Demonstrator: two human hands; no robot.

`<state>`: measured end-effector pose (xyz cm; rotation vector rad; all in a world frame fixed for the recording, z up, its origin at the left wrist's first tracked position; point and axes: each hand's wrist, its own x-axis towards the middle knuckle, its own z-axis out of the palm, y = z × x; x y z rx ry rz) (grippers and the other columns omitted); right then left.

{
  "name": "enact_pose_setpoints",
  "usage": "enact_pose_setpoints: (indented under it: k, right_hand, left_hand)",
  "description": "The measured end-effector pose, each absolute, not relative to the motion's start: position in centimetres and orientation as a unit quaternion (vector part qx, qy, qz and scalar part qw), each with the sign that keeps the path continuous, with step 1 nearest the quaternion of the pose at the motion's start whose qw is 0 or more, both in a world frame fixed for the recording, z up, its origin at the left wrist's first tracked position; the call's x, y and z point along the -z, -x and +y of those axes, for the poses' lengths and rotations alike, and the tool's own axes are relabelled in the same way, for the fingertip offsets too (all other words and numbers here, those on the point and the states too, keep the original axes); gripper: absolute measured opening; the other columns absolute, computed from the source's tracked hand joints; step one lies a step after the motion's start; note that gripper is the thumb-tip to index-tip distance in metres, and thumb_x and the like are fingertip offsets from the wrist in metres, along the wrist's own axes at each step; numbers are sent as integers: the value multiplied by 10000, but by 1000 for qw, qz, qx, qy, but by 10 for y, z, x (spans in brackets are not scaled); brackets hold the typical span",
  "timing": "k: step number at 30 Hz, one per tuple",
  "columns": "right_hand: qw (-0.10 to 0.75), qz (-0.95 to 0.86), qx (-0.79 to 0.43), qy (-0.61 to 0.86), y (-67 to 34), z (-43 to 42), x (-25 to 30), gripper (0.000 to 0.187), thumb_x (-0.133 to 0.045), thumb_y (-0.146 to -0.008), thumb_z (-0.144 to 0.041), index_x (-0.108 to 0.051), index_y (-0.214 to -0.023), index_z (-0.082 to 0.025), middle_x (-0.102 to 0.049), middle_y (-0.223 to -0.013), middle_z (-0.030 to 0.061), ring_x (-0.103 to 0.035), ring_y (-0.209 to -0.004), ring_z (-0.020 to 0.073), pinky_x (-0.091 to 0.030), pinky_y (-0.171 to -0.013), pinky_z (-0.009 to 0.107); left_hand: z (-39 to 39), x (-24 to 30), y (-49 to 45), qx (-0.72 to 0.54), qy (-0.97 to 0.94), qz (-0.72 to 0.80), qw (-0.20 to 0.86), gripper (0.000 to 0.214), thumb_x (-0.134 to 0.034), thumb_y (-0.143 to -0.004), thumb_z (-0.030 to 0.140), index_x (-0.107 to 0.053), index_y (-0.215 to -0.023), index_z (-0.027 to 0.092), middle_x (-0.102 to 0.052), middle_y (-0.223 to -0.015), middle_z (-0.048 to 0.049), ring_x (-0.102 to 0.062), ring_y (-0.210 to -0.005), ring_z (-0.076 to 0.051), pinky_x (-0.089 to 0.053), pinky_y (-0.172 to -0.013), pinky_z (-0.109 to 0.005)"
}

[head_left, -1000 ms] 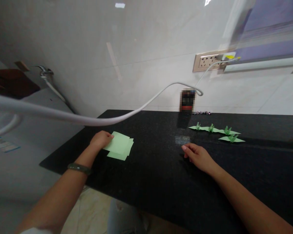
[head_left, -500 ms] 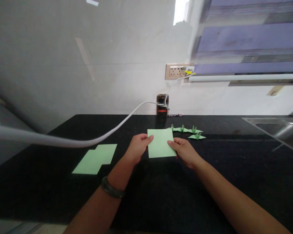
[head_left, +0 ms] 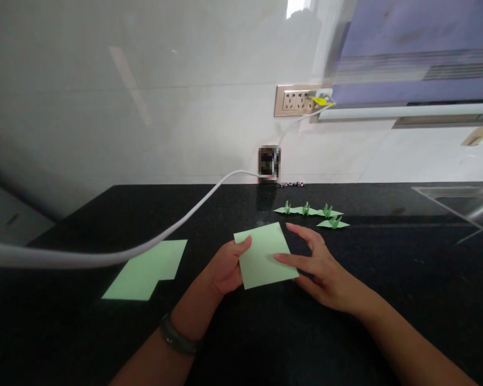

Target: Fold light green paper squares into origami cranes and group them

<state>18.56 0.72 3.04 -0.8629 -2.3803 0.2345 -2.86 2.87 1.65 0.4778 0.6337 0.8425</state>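
A square sheet of light green paper (head_left: 263, 268) is held tilted above the dark counter. My left hand (head_left: 227, 265) pinches its left edge, thumb on top and the other fingers underneath. My right hand (head_left: 322, 265) is at the sheet's right side with its fingers spread; one digit lies over the paper's face and another reaches behind the lower right corner. Beyond the sheet stand several folded green paper cranes (head_left: 306, 210), mostly in a row. More green paper sheets (head_left: 139, 276) lie overlapping on the counter to the left.
A thick white cable (head_left: 193, 213) crosses the left foreground to a blurred dark device (head_left: 269, 165) against the wall. A beaded string (head_left: 292, 185) lies beside it. A wall socket (head_left: 292, 101) holds a plug. The sink's metal edge (head_left: 446, 206) is at right.
The held sheet has turned counter-clockwise and come a little lower. My right hand has loosened its pinch and spread its fingers; my left hand keeps hold. The view has shifted slightly.
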Motion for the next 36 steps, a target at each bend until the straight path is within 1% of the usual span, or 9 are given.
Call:
enact_pose_setpoints:
  k: [8, 12, 15, 17, 20, 25, 29, 33, 36]
  right_hand:
    - [388, -827, -132, 385, -174, 5, -21, 111, -549, -753, -249, -645, -805, -229, -364, -1273, 55, -321, -1177, 260, -289, -958, 442]
    - [433, -762, -155, 455, -171, 5, -15, 91, -568, -738, -271, -623, -735, -199, -430, -1187, 82, -388, -1116, 245, -355, -905, 403]
    - [457, -728, -180, 478, -169, 7, -11, 83, -566, -741, -262, -608, -735, -191, -470, -1103, 83, -445, -1050, 216, -376, -878, 358]
    - [457, -722, -209, 476, -169, 8, -10, 88, -547, -757, -256, -602, -736, -190, -509, -1025, 73, -492, -968, 190, -398, -839, 325]
    - [443, -718, -242, 479, -168, 8, -10, 119, -528, -772, -265, -589, -704, -189, -557, -855, 48, -528, -814, 161, -422, -748, 290]
    - [441, -679, -288, 512, -168, 7, -7, 166, -553, -745, -328, -552, -662, -184, -541, -680, 15, -509, -650, 141, -415, -605, 258]
    - [457, -618, -369, 522, -164, 7, -2, 171, -600, -702, -348, -523, -726, -197, -521, -652, -7, -494, -587, 123, -407, -539, 240]
    - [509, -534, -472, 483, -161, 8, -3, 346, -654, -648, -319, -453, -913, -221, -521, -657, -31, -499, -564, 108, -413, -520, 224]
    - [494, -511, -522, 471, -160, 9, -6, 289, -629, -666, -344, -507, -876, -188, -554, -671, -9, -506, -575, 104, -407, -508, 213]
  left_hand:
    - [19, -14, 20, -387, -294, 292, 824, 332, -518, -777, 269, -530, -1086, 148, -602, -1053, -125, -587, -889, -236, -470, -752, -389]
    - [15, -11, 20, -383, -306, 232, 840, 470, -440, -770, 482, -553, -1062, 131, -562, -1113, -141, -538, -982, -268, -452, -793, -431]
    - [12, -8, 18, -395, -353, 207, 823, 551, -552, -673, 513, -531, -1091, 155, -538, -1148, -138, -517, -1018, -294, -429, -829, -436]
    - [10, -8, 16, -398, -401, 234, 792, 535, -674, -614, 378, -522, -1087, 179, -564, -1108, -115, -536, -994, -272, -427, -834, -403]
    - [10, -10, 11, -383, -454, 311, 742, 480, -709, -597, 215, -518, -1038, 188, -620, -965, -73, -587, -885, -217, -455, -768, -335]
    - [14, -8, 8, -394, -482, 413, 665, 296, -662, -644, 274, -549, -885, 145, -624, -785, -43, -601, -720, -171, -460, -595, -252]
    - [16, -5, 8, -425, -479, 445, 626, 212, -655, -642, 305, -587, -739, 130, -592, -660, -1, -548, -617, -111, -447, -586, -230]
    - [16, -8, 7, -430, -473, 459, 617, 214, -655, -630, 324, -606, -710, 132, -591, -629, 4, -535, -592, -111, -439, -563, -228]
    - [16, -10, 6, -428, -475, 467, 611, 223, -657, -623, 331, -611, -705, 129, -593, -622, 0, -532, -583, -114, -433, -549, -229]
